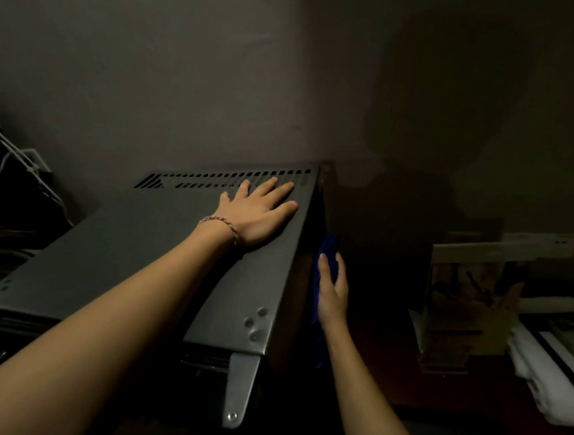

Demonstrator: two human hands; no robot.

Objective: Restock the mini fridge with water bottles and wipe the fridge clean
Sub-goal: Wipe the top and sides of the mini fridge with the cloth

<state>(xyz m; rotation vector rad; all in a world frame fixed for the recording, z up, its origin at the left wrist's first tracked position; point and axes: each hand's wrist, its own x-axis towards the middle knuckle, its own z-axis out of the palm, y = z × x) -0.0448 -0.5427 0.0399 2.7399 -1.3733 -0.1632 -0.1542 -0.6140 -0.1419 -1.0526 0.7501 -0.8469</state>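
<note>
The grey metal mini fridge fills the lower middle of the head view, seen from above, with vent slots along its back edge. My left hand lies flat on the top near the right rear corner, fingers straight and spread. My right hand presses a blue cloth against the fridge's dark right side wall, fingers straight. No water bottles are in view. The fridge front and its inside are hidden.
A dim wall rises behind the fridge. At the left stands a dark object with white wires. To the right sit a picture box and stacked white papers on a dark surface.
</note>
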